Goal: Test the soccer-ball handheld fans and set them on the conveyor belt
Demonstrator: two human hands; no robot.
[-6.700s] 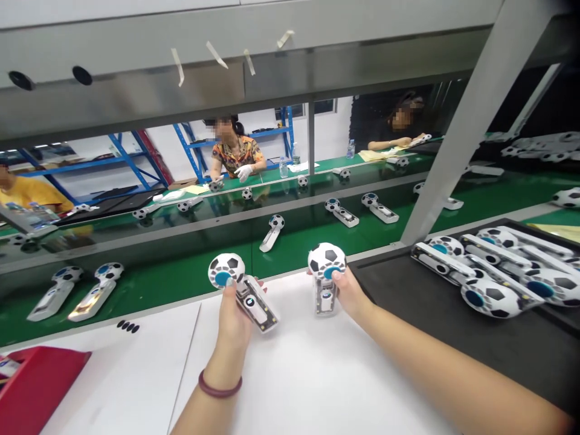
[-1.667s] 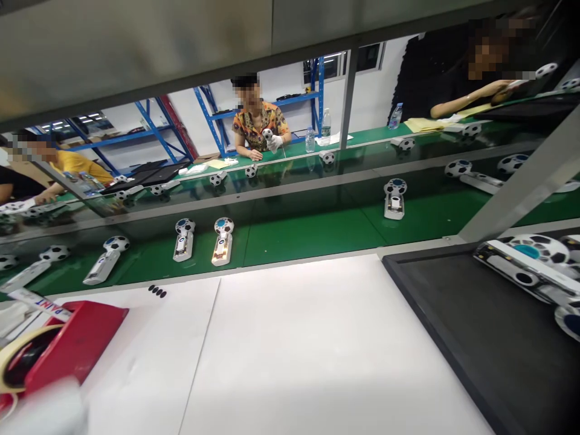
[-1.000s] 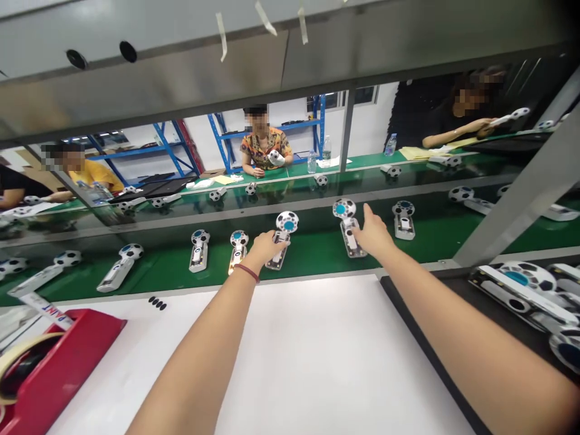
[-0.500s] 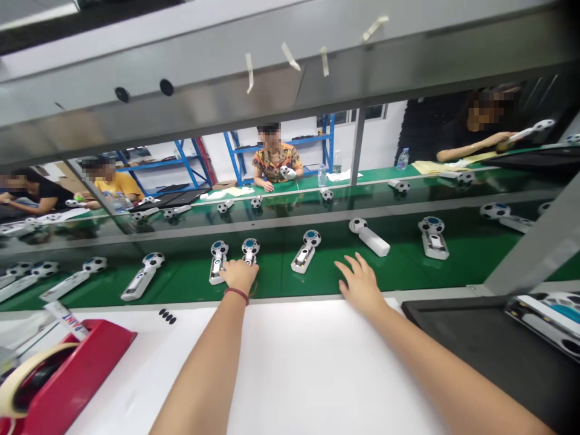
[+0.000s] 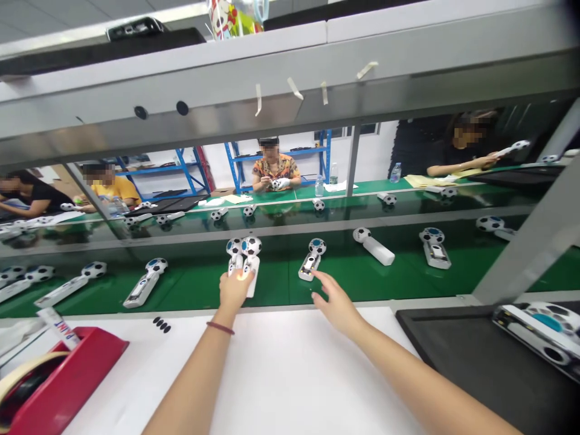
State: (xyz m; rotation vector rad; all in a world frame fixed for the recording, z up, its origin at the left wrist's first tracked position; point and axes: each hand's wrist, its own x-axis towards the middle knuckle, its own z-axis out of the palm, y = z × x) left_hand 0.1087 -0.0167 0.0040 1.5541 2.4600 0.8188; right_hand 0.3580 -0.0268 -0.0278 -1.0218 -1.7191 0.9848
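The left hand [image 5: 233,289] has its fingers together around the white handle of a football-headed gadget [image 5: 251,257] on the green conveyor belt [image 5: 276,287]. The right hand [image 5: 336,311] hovers, fingers spread apart, just short of another gadget [image 5: 310,263] on that belt.

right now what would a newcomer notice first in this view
White soccer-ball-topped gadgets on the green conveyor belt stand out first, straight ahead. The left hand is on one at the belt's near edge, the open right hand just beside another. A red tape dispenser sits bottom left.
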